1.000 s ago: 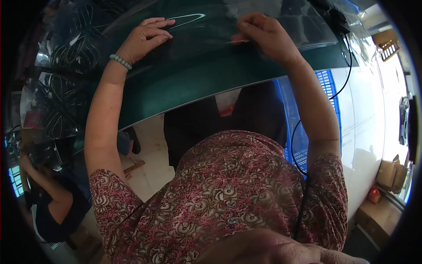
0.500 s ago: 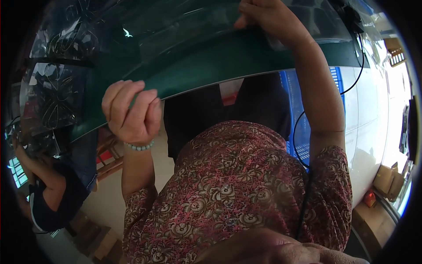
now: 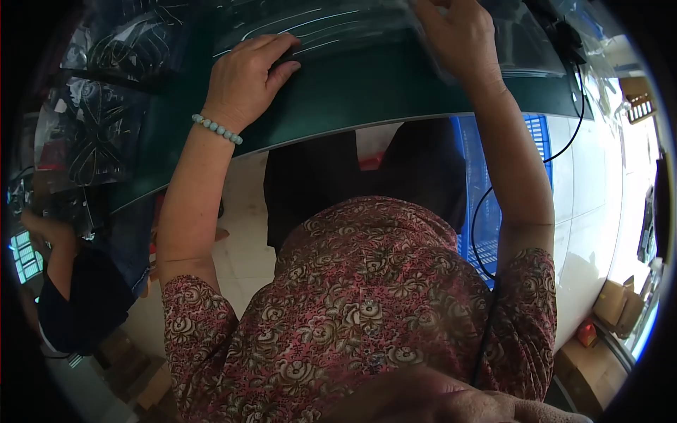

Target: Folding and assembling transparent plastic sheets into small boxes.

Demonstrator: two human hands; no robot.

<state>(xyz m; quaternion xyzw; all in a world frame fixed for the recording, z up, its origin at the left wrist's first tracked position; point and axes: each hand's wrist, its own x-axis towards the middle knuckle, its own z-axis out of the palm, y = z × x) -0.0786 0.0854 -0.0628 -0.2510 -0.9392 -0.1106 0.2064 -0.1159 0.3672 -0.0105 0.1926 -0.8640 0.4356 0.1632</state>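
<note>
A clear plastic bag (image 3: 345,25) lies flat on the dark green table (image 3: 395,95) in front of me. My left hand (image 3: 247,74), with a bead bracelet on its wrist, rests palm down on the near left part of the bag, fingers bent and pressing on it. At the top of the view my right hand (image 3: 455,35) pinches the bag's film at its right side. What the bag holds is hard to make out through the glare.
More clear bags with dark wire parts (image 3: 106,120) are piled on the table's left end. A blue crate (image 3: 479,183) stands under the table, a black cable (image 3: 571,134) hangs at right. Another person (image 3: 70,282) sits at left. Cardboard boxes (image 3: 620,310) stand at right.
My left hand had dropped below the table edge half a second ago; it is back on the bag now. My right hand stayed on the film.
</note>
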